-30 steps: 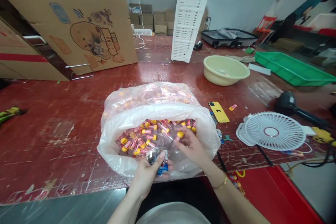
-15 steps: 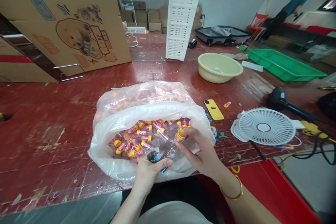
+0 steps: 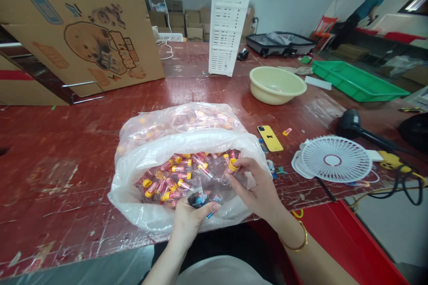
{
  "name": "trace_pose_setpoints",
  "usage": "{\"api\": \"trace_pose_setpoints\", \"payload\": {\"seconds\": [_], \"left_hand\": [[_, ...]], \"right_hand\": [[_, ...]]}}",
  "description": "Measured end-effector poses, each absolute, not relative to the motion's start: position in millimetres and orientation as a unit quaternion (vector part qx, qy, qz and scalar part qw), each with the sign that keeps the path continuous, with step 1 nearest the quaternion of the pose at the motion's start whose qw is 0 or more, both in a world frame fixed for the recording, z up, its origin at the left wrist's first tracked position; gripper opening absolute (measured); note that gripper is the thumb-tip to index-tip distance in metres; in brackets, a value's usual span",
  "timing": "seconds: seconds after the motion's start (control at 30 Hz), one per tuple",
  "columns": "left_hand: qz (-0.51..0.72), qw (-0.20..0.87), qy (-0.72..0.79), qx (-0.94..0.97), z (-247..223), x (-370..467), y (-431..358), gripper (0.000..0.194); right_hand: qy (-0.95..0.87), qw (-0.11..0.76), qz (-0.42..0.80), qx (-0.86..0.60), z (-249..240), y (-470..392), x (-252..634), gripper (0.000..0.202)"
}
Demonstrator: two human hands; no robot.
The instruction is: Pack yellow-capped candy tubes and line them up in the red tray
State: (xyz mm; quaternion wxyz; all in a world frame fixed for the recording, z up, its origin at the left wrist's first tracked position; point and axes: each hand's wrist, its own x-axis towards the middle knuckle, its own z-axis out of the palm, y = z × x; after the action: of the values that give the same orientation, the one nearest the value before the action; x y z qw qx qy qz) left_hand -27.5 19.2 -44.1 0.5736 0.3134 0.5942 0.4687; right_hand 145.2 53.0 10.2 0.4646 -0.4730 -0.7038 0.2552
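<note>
Two bare hands work at a white plastic bag (image 3: 189,139) lying on a red worktop (image 3: 60,164), its mouth facing us & full of small clear tubes (image 3: 182,176) w/ yellow caps. Our R hand (image 3: 257,189) has thumb & fingers pinched on one yellow-capped tube (image 3: 232,166) just inside the bag's R side. Our L hand (image 3: 191,213) is curled round a few shiny dark-blue packets (image 3: 199,199), thumb on top, at the near rim.

For good handling, we'd judge: grip the tube lightly near its cap, w/ its body free; hold the packets flat under the thumb so none slip; work above the mouth so drops land in the bag.

Hard to make out: the held tube's far end blurs into the plastic; thumb & palm hide most of the packets, so no. unclear; the bag's back half shows only cloudy colour; a cardboard box (image 3: 83,40) is cut off top L.
</note>
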Motion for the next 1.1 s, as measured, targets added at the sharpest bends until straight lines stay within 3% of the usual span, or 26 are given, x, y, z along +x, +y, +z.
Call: {"api": "trace_pose_setpoints", "payload": {"seconds": [0.17,0.37,0.93,1.1], "left_hand": [[0.47,0.574,0.594,0.311,-44.1,-24.9,19.5,0.037],[0.45,0.618,0.551,0.335,-40.3,-21.9,18.4,0.023],[0.434,0.592,0.583,0.349,-40.4,-22.3,22.0,0.035],[0.431,0.643,0.531,0.345,-33.5,-17.9,18.2,0.02]], "right_hand": [[-0.719,0.419,0.312,-0.458,10.7,52.2,143.8,0.016],[-0.656,0.437,0.386,-0.48,-1.5,57.7,142.1,0.015],[-0.764,0.36,0.273,-0.461,12.2,50.0,143.0,0.015],[-0.672,0.397,0.415,-0.468,-1.1,58.8,143.8,0.016]]}}
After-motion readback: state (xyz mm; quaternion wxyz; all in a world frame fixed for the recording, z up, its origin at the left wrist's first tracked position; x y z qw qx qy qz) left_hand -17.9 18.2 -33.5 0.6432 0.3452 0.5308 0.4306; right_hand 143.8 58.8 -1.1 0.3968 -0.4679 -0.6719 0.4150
